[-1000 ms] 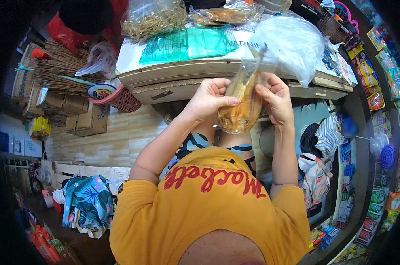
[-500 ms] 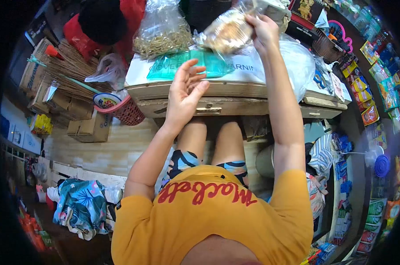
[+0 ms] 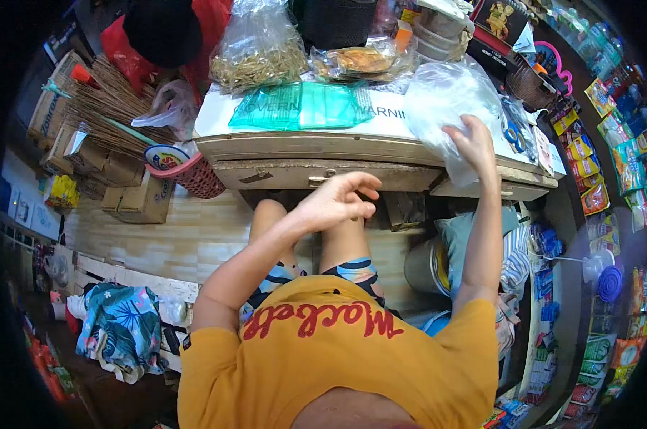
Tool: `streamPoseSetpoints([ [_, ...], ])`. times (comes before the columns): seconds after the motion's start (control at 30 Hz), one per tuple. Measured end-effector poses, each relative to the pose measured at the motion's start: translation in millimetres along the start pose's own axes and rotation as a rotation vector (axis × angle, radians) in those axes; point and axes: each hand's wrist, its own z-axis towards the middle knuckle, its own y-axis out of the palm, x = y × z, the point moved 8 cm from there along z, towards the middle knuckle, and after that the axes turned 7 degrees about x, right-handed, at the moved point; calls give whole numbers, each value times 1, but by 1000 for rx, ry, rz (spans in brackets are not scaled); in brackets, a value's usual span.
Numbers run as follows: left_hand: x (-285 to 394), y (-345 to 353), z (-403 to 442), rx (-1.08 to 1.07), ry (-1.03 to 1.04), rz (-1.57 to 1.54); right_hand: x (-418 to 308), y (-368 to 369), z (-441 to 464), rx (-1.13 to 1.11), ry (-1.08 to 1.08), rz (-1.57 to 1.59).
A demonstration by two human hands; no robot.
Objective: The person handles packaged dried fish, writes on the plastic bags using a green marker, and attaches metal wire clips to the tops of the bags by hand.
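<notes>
My left hand (image 3: 339, 203) hovers in front of the drawer (image 3: 273, 175), fingers loosely bent and apart, holding nothing. My right hand (image 3: 475, 148) is at the clear plastic bag (image 3: 448, 96) on the table's right side. Its thumb and fingers are spread at the bag's near part; whether they touch the film I cannot tell. A packet of brown, flat food pieces (image 3: 362, 61) in clear wrap lies toward the back. Left of it stands a clear bag of dried brown stalks (image 3: 259, 61). Green plastic bags (image 3: 298, 107) lie flat near the table's front edge.
Blue-handled scissors (image 3: 514, 137) and a brown basket (image 3: 530, 82) are at the table's right. Stick brooms (image 3: 120, 107), a pink basket (image 3: 195, 177) and cardboard boxes (image 3: 134, 200) stand at left. Hanging snack packets (image 3: 588, 171) line the right side.
My right hand has let go of the food packet, which now rests on the table, and moved down to the clear bag. My left hand has moved down and right, away from the green bags.
</notes>
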Motion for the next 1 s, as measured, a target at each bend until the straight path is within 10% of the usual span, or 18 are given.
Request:
streamPoseSetpoints([
  [0.23, -12, 17, 3, -83, -25, -537, -81, -62, -83, 426, 88, 885],
  [0.43, -21, -21, -17, 131, 178, -803, -180, 2, -143, -197, -154, 983],
  [0.53, -35, -58, -52, 448, 223, -432, -206, 5, -137, -182, 169, 1585],
  [0.57, -41, -80, -67, 597, 398, -128, -210, 3, -129, -304, -224, 1225],
  [0.63, -72, -114, -100, 905, 633, 538, -220, -1, -112, -223, -298, 1129],
  [0.73, -84, -138, -148, 989, 146, 685, -286, -1, -117, -288, -431, 1173],
  [0.83, -44, -141, -198, 1108, 262, 489, -359, 40, -154, -532, -739, 1096],
  [0.9, -45, -151, -233, 1202, 352, 426, -383, 91, -176, -809, -394, 1228],
  [1.0, -64, -171, -281, 1218, 254, -81, -441, 114, -211, -926, -470, 1292],
])
